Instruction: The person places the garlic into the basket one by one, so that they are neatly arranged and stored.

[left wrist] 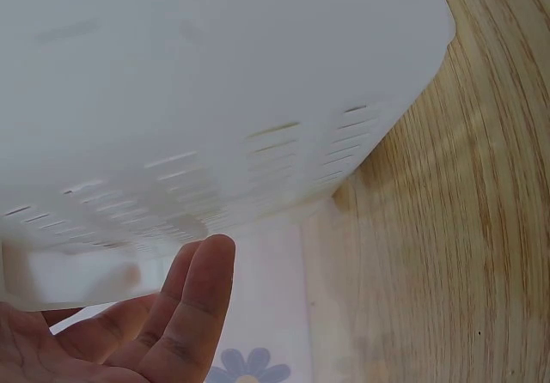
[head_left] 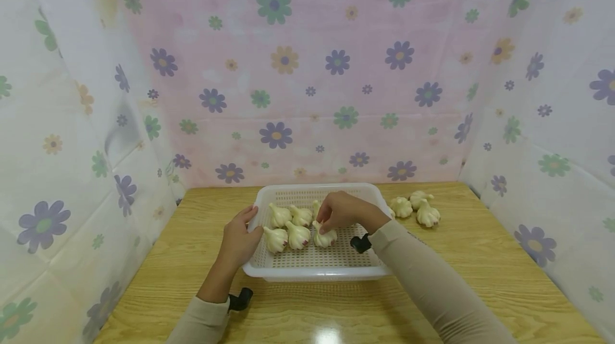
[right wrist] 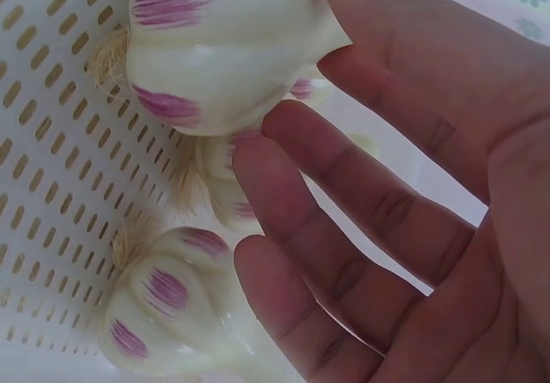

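Note:
A white plastic basket (head_left: 312, 271) with slotted walls and floor sits on the table, several garlic bulbs (head_left: 298, 235) grouped in its left half. At the basket's left rim my left hand (head_left: 240, 240) grips the edge, thumb over the top; in the left wrist view its fingers (left wrist: 193, 301) extend along the outer wall. My right hand (head_left: 343, 210) reaches inside and pinches the stem of a garlic bulb (head_left: 325, 238) in the front row. The right wrist view shows this bulb (right wrist: 223, 48) up close, purple-streaked with rootlets, its stem end between thumb and forefinger. Another bulb behind is partly hidden by this hand.
Several more garlic bulbs (head_left: 427, 214) lie on the wooden table (head_left: 480, 258) right of the basket, one partly hidden by its rim. Flower-patterned curtains (head_left: 307, 82) enclose the table at the back and both sides. A black camera mount (head_left: 241, 299) sits at each wrist.

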A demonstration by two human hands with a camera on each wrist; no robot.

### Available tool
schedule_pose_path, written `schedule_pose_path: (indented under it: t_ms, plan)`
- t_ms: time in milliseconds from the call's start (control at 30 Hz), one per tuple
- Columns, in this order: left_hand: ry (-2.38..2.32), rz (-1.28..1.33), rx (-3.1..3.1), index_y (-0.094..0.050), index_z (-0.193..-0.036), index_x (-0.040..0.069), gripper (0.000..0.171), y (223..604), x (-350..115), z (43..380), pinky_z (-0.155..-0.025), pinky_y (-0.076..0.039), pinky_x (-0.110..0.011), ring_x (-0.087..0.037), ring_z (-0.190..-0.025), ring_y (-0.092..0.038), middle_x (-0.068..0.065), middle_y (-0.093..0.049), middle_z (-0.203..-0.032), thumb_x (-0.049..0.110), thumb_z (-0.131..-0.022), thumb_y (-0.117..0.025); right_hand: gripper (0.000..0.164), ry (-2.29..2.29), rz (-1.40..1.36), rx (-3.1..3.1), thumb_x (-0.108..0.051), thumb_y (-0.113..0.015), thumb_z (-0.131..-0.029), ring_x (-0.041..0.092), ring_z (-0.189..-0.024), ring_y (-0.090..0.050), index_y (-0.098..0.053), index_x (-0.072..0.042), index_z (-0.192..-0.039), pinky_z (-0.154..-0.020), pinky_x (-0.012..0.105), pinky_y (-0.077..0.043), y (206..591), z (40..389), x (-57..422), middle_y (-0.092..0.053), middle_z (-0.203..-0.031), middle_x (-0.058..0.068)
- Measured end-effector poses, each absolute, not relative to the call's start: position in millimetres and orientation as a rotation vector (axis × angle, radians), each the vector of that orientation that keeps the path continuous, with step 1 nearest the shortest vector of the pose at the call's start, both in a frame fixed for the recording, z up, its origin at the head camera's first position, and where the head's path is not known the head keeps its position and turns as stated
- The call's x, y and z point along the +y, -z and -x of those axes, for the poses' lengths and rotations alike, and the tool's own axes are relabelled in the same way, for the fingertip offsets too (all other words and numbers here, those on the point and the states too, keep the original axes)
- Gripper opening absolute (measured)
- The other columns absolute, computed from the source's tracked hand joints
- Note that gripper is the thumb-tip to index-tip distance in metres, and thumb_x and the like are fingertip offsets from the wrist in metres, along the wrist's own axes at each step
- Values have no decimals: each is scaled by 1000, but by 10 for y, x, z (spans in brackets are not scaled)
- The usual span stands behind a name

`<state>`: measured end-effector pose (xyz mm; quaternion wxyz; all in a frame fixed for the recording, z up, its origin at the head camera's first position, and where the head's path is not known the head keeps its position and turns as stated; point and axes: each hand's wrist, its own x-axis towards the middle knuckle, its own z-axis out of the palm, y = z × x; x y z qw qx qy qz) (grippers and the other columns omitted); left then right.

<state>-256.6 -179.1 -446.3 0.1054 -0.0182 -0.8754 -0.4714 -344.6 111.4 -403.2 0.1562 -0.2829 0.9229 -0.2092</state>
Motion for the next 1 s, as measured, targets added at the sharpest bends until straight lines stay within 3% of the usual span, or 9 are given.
schedule_pose_path:
  t_ms: [300,700,1000]
  plan:
    - [1384,50,-2582,-52,-150,2,59,4463,-1788,2574,-102,-54,-53,-42,-136,-55,-16,-45,-161,14,-93,-62,14,580,853,2665,-32,-89,-81,7,-85,-67,-83,-29,-94,-78,33,-58,4017,3458,1167,-75,-91,-13]
    - [1389,39,-2579,-51,-150,2,60,4472,-1796,2578,-100,-56,-51,-42,-134,-57,-16,-44,-161,14,-93,-62,17,692,877,2623,-26,-85,-86,10,-89,-68,-83,-21,-102,-79,36,-60,3901,3447,1337,-75,-100,-8]
    - [1389,45,-2573,-52,-149,1,59,4475,-1795,2577,-101,-55,-52,-43,-133,-58,-15,-45,-160,14,-93,-63,25,690,950,2667,-31,-83,-88,14,-95,-70,-83,-16,-108,-82,38,-61,3828,3468,1532,-78,-108,-5]
